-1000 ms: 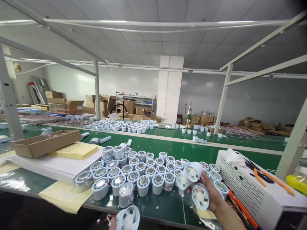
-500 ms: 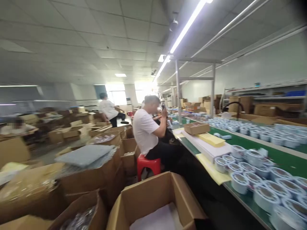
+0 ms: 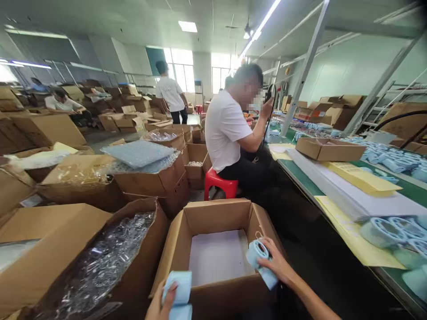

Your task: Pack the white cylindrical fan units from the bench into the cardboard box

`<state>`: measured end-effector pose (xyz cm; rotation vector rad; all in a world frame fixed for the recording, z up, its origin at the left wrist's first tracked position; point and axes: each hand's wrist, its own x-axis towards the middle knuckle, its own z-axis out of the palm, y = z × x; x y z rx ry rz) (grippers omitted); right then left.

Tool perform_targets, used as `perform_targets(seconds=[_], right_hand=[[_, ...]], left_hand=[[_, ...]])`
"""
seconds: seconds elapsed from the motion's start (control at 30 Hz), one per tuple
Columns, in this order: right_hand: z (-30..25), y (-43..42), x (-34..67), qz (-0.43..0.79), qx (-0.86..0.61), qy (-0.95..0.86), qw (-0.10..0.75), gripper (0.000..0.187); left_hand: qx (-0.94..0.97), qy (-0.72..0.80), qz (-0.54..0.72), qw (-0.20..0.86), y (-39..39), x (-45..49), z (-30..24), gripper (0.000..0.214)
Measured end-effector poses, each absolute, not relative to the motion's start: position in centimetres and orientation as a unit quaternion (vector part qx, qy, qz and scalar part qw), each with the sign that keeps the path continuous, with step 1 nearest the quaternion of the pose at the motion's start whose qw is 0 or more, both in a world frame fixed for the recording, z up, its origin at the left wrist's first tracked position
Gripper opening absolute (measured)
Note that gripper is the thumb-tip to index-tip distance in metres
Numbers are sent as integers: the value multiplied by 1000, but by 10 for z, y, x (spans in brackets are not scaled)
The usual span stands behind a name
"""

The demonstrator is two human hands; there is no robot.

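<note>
At the bottom of the head view, my left hand (image 3: 160,303) is closed on a light blue plastic part (image 3: 179,284), by the near left corner of an open cardboard box (image 3: 230,213); a second light blue surface shows just below it. My right hand (image 3: 276,261) grips another light blue plastic part (image 3: 257,251) with a round, ring-shaped end, above the box's near right side. A thin pale loop stands out at its top. White sheet material (image 3: 216,258) lines the bottom of the box.
Left stands a carton of clear plastic pieces (image 3: 110,253). More cartons (image 3: 147,182) fill the floor beyond. A co-worker (image 3: 227,129) sits on a red stool (image 3: 222,183) ahead. The green bench (image 3: 296,173) on the right bears similar blue parts (image 3: 383,231) and a shallow box (image 3: 328,149).
The view has tilted down, bringing the open box higher in the picture. Both my hands have come into view, each holding light blue plastic. The standing person in the background has changed posture.
</note>
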<state>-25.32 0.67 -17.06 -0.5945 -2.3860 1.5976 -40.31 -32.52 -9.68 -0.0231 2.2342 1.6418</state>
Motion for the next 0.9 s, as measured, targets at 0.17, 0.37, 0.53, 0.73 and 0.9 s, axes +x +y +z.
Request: perform_targets(seconds=[0.17, 0.37, 0.53, 0.73, 0.9], right_hand=[[-277, 51, -384, 491, -248, -835, -5, 46], [-434, 46, -458, 448, -366, -806, -121, 37], [-525, -7, -526, 437, -402, -793, -135, 43], [-594, -80, -638, 449, -400, -794, -86, 57], [-627, -112, -669, 490, -417, -765, -18, 75]], left_hand=[[120, 892, 368, 233, -194, -496, -185, 62], [-26, 935, 204, 288, -149, -585, -364, 44], [-153, 946, 126, 258, -184, -630, -483, 56], [-99, 978, 94, 160, -192, -692, -576, 62], [-76, 987, 111, 85, -185, -714, -618, 74]])
